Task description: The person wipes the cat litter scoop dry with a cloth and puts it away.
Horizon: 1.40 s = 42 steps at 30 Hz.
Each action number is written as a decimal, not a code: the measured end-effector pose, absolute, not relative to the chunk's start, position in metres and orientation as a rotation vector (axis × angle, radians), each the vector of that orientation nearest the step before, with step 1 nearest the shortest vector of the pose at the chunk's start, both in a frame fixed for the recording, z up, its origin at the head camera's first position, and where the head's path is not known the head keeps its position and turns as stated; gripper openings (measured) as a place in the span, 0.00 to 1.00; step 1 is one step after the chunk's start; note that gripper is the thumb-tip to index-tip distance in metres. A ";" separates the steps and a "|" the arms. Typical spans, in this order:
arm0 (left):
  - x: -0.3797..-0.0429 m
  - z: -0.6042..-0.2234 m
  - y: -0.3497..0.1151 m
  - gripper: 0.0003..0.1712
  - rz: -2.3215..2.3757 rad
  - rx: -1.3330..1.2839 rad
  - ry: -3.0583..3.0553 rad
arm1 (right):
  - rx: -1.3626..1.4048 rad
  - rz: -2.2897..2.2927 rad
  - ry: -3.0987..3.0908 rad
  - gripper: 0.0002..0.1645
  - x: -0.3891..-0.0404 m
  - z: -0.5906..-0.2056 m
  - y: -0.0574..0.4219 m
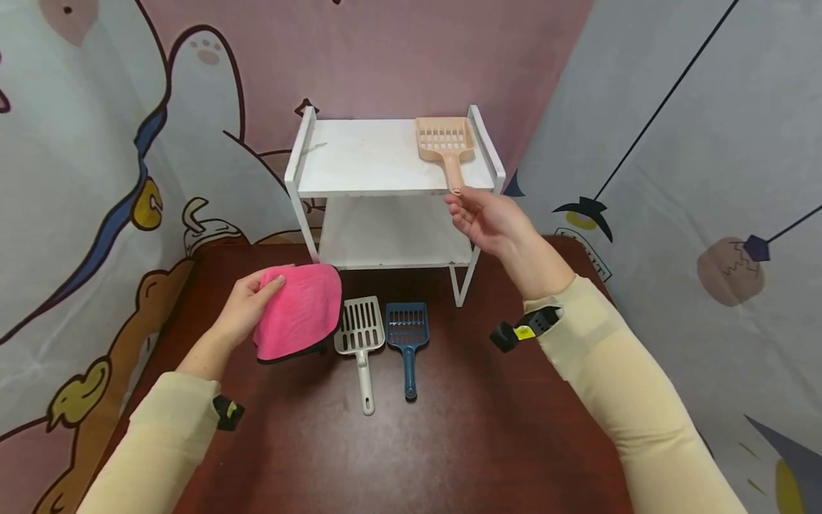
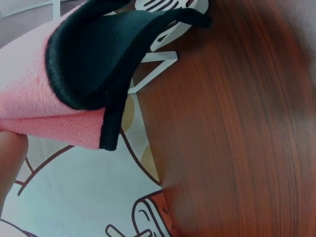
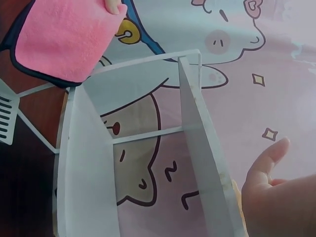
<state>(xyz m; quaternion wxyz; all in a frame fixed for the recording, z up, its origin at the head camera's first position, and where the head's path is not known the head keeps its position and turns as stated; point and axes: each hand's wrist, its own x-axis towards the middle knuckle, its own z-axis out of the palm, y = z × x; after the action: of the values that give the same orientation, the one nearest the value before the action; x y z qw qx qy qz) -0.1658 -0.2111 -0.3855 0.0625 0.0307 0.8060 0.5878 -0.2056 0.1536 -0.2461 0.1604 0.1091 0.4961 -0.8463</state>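
My left hand [image 1: 247, 307] pinches a pink cloth [image 1: 300, 310] with a dark edge, thumb on top. In the left wrist view the cloth [image 2: 59, 116] hangs folded over, showing its dark underside. A peach litter scoop [image 1: 447, 143] lies at the right of the shelf unit's white top [image 1: 366, 153], its handle pointing forward. At the handle's end is my right hand [image 1: 491, 218]; its thumb looks straight in the right wrist view and the other fingers are mostly hidden. A white scoop [image 1: 362, 335] and a blue scoop [image 1: 409, 339] lie side by side on the brown table.
The white two-tier shelf unit has raised side rails [image 1: 486, 150] and a lower shelf [image 1: 394, 235]. Its thin legs [image 1: 467, 275] stand on the brown table [image 1: 411, 457]. Cartoon-printed sheets [image 1: 642, 128] hang behind and on both sides.
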 end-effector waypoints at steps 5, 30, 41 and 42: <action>-0.165 -0.387 -0.213 0.29 1.759 0.086 2.440 | 0.379 -2.447 1.415 0.08 -0.210 -0.249 0.157; -0.165 -0.387 -0.218 0.28 1.801 0.097 2.429 | 0.184 -2.085 1.597 0.09 -0.178 -0.348 0.170; -0.165 -0.390 -0.219 0.27 1.814 0.101 2.418 | 0.224 -1.879 1.626 0.28 -0.164 -0.452 0.165; -0.165 -0.391 -0.219 0.27 1.815 0.096 2.415 | 0.245 -1.859 1.635 0.28 -0.163 -0.459 0.164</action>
<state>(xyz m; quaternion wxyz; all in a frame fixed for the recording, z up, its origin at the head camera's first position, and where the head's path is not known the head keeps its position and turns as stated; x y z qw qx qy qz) -0.1654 -0.2193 -0.3909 0.0593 0.0317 0.7976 0.5994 -0.1626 0.1639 -0.4590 0.3209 0.0934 0.6224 -0.7078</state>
